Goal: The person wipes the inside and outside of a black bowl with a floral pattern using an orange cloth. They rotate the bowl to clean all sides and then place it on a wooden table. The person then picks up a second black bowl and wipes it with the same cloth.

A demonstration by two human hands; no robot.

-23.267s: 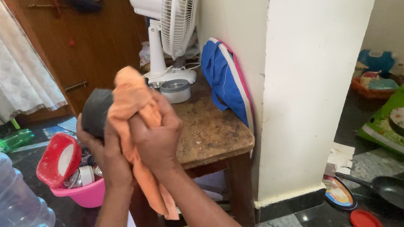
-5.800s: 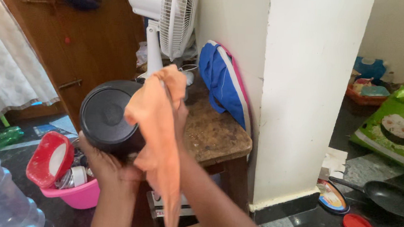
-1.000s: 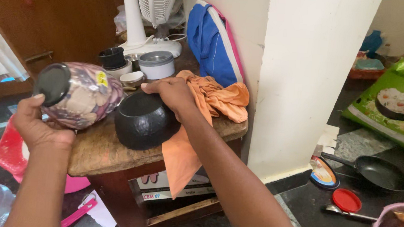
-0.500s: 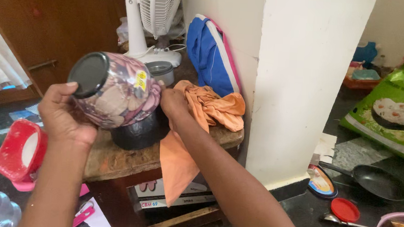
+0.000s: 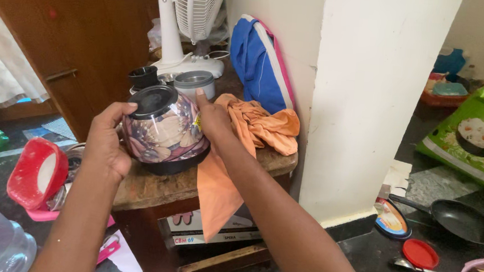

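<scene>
A round jar with a flower pattern (image 5: 165, 130) and a black lid (image 5: 152, 101) stands on the wooden table (image 5: 153, 188), seated on a black base. My left hand (image 5: 107, 143) grips its left side. My right hand (image 5: 212, 118) presses against its right side, thumb up. An orange cloth (image 5: 256, 132) lies crumpled on the table right of the jar, one end hanging over the front edge under my right forearm.
Behind the jar stand a small black cup (image 5: 143, 77), a grey-lidded tin (image 5: 194, 83) and a white fan (image 5: 189, 18). A blue bag (image 5: 258, 63) leans on the white pillar (image 5: 369, 99). Red-and-pink tub (image 5: 37, 175) left; black pan (image 5: 463, 219) and red lid (image 5: 420, 253) on floor.
The flowered jar was held tilted in my left hand above the table. Now it stands upright on the black base, and my right hand has moved from the black base onto the jar's side.
</scene>
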